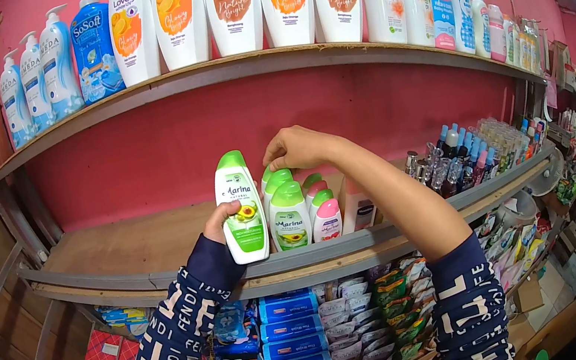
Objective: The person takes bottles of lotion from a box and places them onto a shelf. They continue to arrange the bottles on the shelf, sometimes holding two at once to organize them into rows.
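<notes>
My left hand (219, 223) is closed round a white lotion bottle (242, 217) with a green cap and an avocado label, held upright in front of the middle shelf. On that shelf, to its right, stands a group of smaller bottles: a green-capped avocado lotion bottle (290, 221) and a pink-capped bottle (327, 220) are in front. My right hand (301, 146) reaches over the group, its fingers curled down at the green cap of a lotion bottle (268, 174) at the back. Most of that bottle is hidden by those in front.
Above, a shelf (269, 58) carries a row of large pump and lotion bottles. A metal rail (167, 276) runs along the middle shelf's front. Small perfume-like bottles (459, 145) crowd the right side. Blue packs (296, 347) and sachets (399, 313) fill the level below.
</notes>
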Demonstrator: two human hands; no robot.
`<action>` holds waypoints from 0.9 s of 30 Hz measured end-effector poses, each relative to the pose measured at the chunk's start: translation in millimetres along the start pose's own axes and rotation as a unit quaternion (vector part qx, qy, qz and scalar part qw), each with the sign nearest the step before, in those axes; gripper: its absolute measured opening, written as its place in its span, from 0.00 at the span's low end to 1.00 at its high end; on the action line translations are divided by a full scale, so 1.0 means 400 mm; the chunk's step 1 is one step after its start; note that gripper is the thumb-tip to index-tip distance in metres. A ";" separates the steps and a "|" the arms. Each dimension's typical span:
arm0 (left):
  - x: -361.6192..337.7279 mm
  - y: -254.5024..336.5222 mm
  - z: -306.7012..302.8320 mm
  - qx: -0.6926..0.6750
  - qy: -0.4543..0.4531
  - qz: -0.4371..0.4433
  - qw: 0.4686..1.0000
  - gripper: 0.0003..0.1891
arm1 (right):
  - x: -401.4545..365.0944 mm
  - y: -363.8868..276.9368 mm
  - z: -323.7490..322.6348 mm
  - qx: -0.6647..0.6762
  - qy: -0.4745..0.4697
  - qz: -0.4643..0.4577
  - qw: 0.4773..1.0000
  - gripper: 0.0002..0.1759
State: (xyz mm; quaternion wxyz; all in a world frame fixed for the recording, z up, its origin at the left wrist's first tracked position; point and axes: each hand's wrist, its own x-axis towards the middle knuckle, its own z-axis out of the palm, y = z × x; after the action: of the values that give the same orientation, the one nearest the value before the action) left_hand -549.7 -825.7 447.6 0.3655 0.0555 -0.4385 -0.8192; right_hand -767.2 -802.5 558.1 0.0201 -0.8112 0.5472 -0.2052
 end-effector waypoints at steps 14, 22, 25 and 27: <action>-0.013 0.007 0.009 -0.022 -0.018 -0.024 0.999 0.33 | -0.185 -0.125 -0.008 -0.192 0.031 -0.046 0.980 0.23; -0.017 0.010 0.009 -0.016 -0.022 -0.025 0.999 0.34 | -0.179 -0.126 0.001 -0.143 0.047 -0.025 0.988 0.22; -0.018 0.011 0.016 -0.007 -0.018 -0.020 1.000 0.34 | -0.183 -0.124 0.007 -0.144 0.063 -0.020 0.987 0.23; -0.020 0.010 0.025 -0.016 -0.016 -0.015 1.000 0.34 | -0.186 -0.125 0.009 -0.140 0.068 -0.016 0.988 0.23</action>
State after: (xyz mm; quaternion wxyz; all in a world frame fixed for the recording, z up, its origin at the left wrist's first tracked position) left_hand -545.8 -815.0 454.8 0.3468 0.0436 -0.4301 -0.8324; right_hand -745.5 -716.7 544.5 -0.1339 -0.7991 0.5574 -0.1813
